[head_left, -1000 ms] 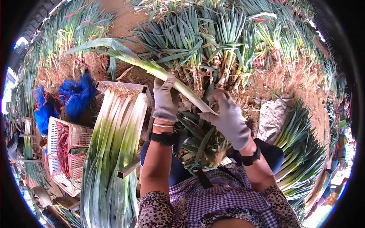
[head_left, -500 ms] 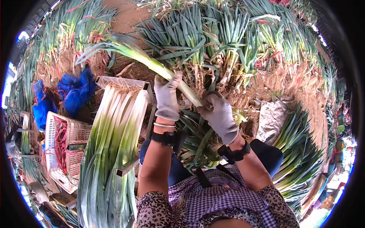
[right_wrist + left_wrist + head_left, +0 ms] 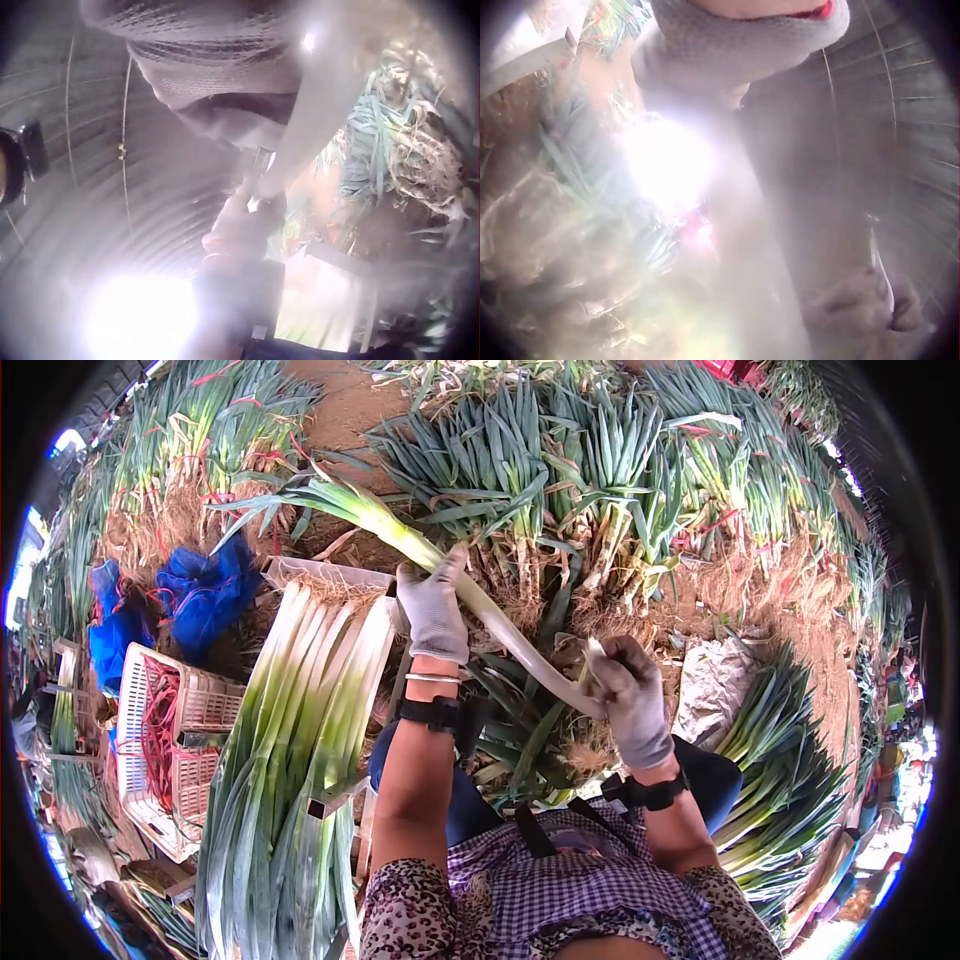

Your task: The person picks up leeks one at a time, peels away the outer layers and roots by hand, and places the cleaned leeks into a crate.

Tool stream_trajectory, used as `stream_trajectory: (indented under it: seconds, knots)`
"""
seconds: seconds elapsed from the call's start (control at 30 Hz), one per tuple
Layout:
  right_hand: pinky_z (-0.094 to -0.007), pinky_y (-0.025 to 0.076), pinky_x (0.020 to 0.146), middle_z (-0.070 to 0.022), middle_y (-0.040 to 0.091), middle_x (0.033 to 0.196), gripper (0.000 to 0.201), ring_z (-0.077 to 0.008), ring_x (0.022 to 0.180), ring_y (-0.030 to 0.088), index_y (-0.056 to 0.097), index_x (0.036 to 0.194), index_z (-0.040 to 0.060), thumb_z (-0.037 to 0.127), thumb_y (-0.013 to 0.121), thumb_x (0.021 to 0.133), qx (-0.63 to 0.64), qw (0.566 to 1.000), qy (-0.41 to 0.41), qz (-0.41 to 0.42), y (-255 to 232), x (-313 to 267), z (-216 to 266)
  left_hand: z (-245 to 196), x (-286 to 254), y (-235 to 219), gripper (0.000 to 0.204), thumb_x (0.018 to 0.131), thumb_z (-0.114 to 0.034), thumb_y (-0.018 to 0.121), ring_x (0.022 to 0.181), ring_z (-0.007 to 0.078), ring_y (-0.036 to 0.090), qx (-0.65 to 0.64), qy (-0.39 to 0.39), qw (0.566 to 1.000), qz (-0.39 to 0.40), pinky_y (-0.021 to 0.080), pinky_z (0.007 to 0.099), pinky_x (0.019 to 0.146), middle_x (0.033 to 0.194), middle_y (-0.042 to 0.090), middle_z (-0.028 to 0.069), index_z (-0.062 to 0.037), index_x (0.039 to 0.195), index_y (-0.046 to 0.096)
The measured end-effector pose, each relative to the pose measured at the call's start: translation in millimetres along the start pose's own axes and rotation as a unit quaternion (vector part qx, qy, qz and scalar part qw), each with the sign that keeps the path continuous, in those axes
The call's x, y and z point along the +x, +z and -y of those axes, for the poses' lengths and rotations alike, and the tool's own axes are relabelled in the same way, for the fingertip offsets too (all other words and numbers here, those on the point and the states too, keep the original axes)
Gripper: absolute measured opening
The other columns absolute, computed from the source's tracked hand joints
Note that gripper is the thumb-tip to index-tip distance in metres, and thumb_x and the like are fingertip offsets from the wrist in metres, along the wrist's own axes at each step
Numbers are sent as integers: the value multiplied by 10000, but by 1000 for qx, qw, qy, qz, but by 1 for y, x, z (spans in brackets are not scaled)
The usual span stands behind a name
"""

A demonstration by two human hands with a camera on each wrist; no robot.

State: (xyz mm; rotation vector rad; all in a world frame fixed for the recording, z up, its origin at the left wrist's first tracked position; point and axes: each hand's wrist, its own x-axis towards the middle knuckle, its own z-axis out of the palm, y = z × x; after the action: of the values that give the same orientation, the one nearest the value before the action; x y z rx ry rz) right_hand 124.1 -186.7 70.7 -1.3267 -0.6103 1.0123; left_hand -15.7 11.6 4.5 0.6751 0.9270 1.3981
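Observation:
My gloved left hand [image 3: 434, 614] grips a leek [image 3: 508, 632] around its pale stem, thumb on top. The leek slants from green leaves at the upper left down to its white end at the right. Beside that end is my gloved right hand [image 3: 636, 698], fingers curled, with a thin pale strip [image 3: 597, 649] between them. The white end lies right at this hand's thumb side. In the left wrist view the strip [image 3: 881, 274] shows as a narrow white sliver; I cannot tell exactly what it is. Glare washes out much of both wrist views.
Leeks [image 3: 300, 680] lie side by side on a metal-ended stand at the left. Beyond it are a white crate [image 3: 135, 735] with red ties and blue plastic bags [image 3: 205, 595]. Leek bundles [image 3: 500, 470] stand ahead; a leek pile [image 3: 780, 760] and pale sack [image 3: 715, 685] lie right.
The right hand went up along the stem, then back right and down to the white end, a pale strip now showing in its fingers. The left hand keeps its hold.

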Motion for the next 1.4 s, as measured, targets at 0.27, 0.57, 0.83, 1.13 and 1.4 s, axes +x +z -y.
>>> stream_trajectory:
  seconds: [0.27, 0.57, 0.83, 1.13, 1.4]
  knots:
    - [-310, 496, 614, -65, 582, 753, 276, -198, 658, 602, 541, 958, -19, 151, 710, 821, -323, 943, -1, 84, -51, -24, -8, 3, -21, 11, 299, 786, -30, 767, 654, 143, 596, 11, -2, 999, 42, 549, 288, 583, 834, 605, 46, -26, 977, 537]
    - [-382, 523, 783, -174, 644, 1000, 540, -313, 874, 664, 550, 1135, 18, 216, 815, 708, -455, 880, -118, 63, -1, -11, -29, 2, -18, 10, 347, 846, -101, 725, 728, 188, 624, -21, -23, 997, 68, 565, 329, 659, 914, 608, 82, -4, 1091, 499]
    - [-291, 474, 767, -59, 643, 873, 449, -131, 806, 590, 591, 1039, 18, 156, 827, 682, -325, 942, -32, 75, -6, 1, -16, -25, -19, 0, 233, 926, -55, 547, 897, 317, 662, -76, -169, 963, 196, 557, 451, 786, 1010, 644, 193, 56, 1123, 490]
    - [-312, 474, 711, -82, 619, 833, 250, -187, 766, 595, 595, 853, 18, 112, 782, 716, -398, 911, -91, 65, -4, -8, -14, -12, -22, 2, 171, 860, -29, 657, 669, 253, 659, -46, -164, 978, 122, 557, 359, 618, 817, 648, 129, 41, 993, 575]
    - [-258, 449, 571, -37, 608, 753, 151, -125, 665, 565, 502, 863, 66, 40, 646, 827, 31, 996, -65, 62, -23, -11, -28, -9, -5, -2, 157, 886, -94, 644, 663, 251, 647, -42, -137, 987, 69, 572, 374, 625, 767, 612, 112, 33, 946, 575]
